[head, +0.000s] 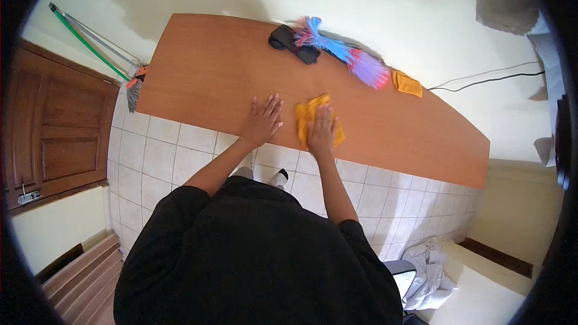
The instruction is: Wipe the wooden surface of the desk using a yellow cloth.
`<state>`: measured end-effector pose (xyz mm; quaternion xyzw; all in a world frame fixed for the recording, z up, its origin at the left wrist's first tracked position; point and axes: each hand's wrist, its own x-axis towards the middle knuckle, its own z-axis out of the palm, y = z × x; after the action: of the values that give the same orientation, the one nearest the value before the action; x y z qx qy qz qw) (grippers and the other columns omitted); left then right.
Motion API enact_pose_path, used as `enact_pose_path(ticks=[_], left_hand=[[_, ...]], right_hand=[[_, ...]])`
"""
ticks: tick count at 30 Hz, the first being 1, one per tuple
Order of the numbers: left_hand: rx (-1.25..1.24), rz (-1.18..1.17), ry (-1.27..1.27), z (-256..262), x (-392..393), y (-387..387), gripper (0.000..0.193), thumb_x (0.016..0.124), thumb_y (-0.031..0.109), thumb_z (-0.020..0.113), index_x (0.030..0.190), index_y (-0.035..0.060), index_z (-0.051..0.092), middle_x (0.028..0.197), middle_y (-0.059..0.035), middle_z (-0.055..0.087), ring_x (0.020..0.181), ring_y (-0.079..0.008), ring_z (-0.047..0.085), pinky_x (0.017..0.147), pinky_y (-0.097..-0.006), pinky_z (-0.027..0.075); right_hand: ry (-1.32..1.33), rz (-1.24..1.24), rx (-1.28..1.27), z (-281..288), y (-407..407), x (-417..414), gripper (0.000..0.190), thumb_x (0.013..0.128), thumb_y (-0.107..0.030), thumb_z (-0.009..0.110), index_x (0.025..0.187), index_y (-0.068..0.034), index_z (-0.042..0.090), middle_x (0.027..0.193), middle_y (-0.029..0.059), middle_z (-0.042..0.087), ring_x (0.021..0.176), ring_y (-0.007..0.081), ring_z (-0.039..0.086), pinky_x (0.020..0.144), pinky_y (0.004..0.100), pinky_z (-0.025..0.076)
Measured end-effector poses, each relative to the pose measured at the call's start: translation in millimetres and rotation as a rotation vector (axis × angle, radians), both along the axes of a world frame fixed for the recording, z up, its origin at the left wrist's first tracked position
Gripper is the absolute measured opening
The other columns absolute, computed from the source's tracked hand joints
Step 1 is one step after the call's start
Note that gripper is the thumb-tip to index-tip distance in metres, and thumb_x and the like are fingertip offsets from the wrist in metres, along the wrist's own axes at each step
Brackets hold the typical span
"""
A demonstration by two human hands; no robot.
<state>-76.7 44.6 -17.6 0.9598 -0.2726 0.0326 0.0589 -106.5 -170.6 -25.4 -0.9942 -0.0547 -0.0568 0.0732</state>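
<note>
A yellow-orange cloth point(307, 119) lies spread on the brown wooden tabletop point(207, 63), near its front edge. My right hand point(322, 132) rests flat on top of the cloth, fingers pointing away from me. To its left, my left hand point(264, 122) is laid palm down on the bare wood with its fingers apart, holding nothing. At the back edge a feather duster with blue, red and purple bristles point(336, 49) lies partly over a black object point(293, 44) with a strap-like part. Farther right along that edge sits a folded yellow-orange cloth point(407, 84).
A green-handled broom or mop point(90, 45) and a grey pole lean on the wall beyond the table's left end. A wooden door point(63, 131) stands at the left. Cables point(492, 79) run along the wall at right. White plastic sheeting point(429, 275) lies at lower right.
</note>
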Motion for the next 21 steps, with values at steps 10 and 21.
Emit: enact_pose_path(ticks=[10, 21], left_hand=[[-0.051, -0.108, 0.003, 2, 4, 8, 0.065, 0.093, 0.041, 0.047, 0.144, 0.0049, 0.030, 0.153, -0.0126, 0.021, 0.142, -0.0252, 0.019, 0.112, -0.0575, 0.011], [-0.020, -0.137, -0.012, 2, 6, 10, 0.065, 0.093, 0.043, 0.046, 0.143, 0.0056, 0.032, 0.152, -0.0110, 0.024, 0.142, -0.0231, 0.018, 0.113, -0.0557, 0.008]], right_hand=[[0.024, -0.052, 0.000, -3, 2, 25, 0.057, 0.098, -0.032, 0.034, 0.145, -0.001, 0.026, 0.153, 0.0181, 0.019, 0.143, 0.0293, 0.014, 0.115, 0.0492, 0.009], [-0.035, -0.136, -0.001, -4, -39, 94, 0.054, 0.099, -0.032, 0.032, 0.145, -0.003, 0.027, 0.153, 0.0153, 0.021, 0.143, 0.0278, 0.018, 0.114, 0.0498, 0.013]])
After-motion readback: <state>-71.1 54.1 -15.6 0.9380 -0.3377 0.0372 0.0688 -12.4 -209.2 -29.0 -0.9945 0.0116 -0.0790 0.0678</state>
